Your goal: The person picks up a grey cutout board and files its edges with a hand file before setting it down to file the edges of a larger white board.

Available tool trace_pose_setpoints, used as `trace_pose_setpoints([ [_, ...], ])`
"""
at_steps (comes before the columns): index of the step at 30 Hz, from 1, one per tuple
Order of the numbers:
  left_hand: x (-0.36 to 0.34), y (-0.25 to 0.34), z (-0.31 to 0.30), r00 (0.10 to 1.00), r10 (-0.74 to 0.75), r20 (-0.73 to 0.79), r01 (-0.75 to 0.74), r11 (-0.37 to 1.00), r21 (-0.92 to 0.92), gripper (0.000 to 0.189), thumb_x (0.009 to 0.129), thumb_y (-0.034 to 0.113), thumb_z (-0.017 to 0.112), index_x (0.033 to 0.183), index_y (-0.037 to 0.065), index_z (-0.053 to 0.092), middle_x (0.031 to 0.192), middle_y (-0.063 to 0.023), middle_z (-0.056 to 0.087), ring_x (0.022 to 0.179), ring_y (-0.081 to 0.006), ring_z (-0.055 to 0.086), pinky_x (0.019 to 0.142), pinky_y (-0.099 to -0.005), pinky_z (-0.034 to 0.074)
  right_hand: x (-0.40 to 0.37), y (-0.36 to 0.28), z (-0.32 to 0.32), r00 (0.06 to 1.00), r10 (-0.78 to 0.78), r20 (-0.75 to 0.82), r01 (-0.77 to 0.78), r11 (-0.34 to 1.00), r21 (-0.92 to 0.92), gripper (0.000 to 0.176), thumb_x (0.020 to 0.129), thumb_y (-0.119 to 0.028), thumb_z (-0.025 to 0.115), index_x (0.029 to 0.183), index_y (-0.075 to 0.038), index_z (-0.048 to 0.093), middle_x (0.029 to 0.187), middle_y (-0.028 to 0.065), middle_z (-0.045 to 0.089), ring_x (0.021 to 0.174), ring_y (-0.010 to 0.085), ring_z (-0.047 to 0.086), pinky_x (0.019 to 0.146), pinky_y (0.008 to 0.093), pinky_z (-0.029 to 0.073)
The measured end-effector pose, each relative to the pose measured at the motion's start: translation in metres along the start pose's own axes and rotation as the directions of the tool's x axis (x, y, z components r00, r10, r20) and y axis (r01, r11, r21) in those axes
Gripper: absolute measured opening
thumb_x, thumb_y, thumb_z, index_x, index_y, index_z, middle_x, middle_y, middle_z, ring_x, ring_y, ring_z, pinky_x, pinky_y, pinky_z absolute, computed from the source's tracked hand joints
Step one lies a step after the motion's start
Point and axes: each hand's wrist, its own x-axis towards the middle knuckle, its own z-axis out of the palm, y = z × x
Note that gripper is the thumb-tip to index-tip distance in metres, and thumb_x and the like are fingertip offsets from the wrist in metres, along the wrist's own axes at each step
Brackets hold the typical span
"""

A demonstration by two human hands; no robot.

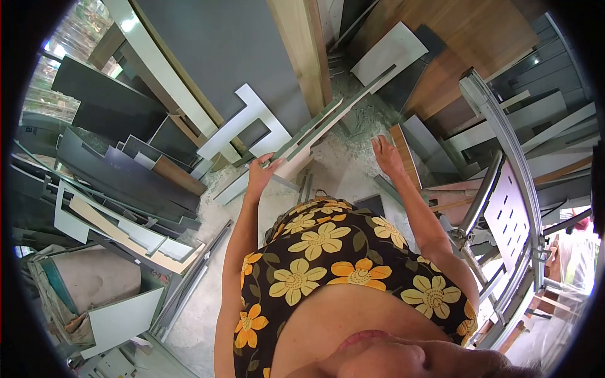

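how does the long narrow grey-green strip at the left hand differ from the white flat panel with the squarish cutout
The long narrow grey-green strip is slender; the white flat panel with the squarish cutout is shorter and broader. The left hand grips the strip's near end, while neither hand touches the panel. Both have straight edges.

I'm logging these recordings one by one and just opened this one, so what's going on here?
A person in a flowered top is handling a long narrow strip among many cut boards. The left hand grips its near end, and the strip slants away, forward and to the right. The right hand is off the strip, partly open and apparently empty. Ahead, a notched white panel stands in front of a large grey panel. Dark boards are piled on the left.
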Motion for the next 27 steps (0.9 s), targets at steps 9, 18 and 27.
trace_pose_setpoints([
  [9,-0.003,0.007,-0.001,0.998,0.042,-0.050,-0.039,0.998,0.052,0.039,0.075,0.020,0.074,0.101,-0.007,0.064,0.095,-0.0135,0.067,0.083,-0.0154,0.064,0.075,-0.0282,0.050,-0.018,-0.040,0.023,0.981,-0.155,0.115,0.118,0.954,0.276,0.036,0.089,-0.015,0.049,0.122,0.000,0.042,0.103,0.0281,0.057,0.099,0.0445,0.054,0.083,0.0451,0.044],
  [18,-0.017,0.028,-0.015,0.983,0.137,-0.126,-0.071,0.901,0.428,0.032,0.079,0.027,0.065,0.103,0.005,0.065,0.095,-0.0185,0.065,0.081,-0.0331,0.064,0.076,-0.0360,0.049,-0.049,-0.090,0.049,0.910,-0.254,0.326,0.128,0.923,0.362,0.044,0.091,-0.016,0.045,0.133,-0.007,0.037,0.116,0.0257,0.054,0.105,0.0427,0.052,0.087,0.0431,0.044],
  [27,-0.022,0.041,-0.025,0.951,0.254,-0.175,-0.126,0.838,0.531,0.022,0.081,0.019,0.064,0.098,0.006,0.064,0.081,-0.0188,0.065,0.071,-0.0296,0.065,0.063,-0.0353,0.049,-0.063,-0.124,0.067,0.824,-0.300,0.480,0.125,0.923,0.363,0.046,0.092,-0.015,0.042,0.137,-0.010,0.032,0.122,0.0245,0.050,0.105,0.0430,0.052,0.089,0.0454,0.042],
])
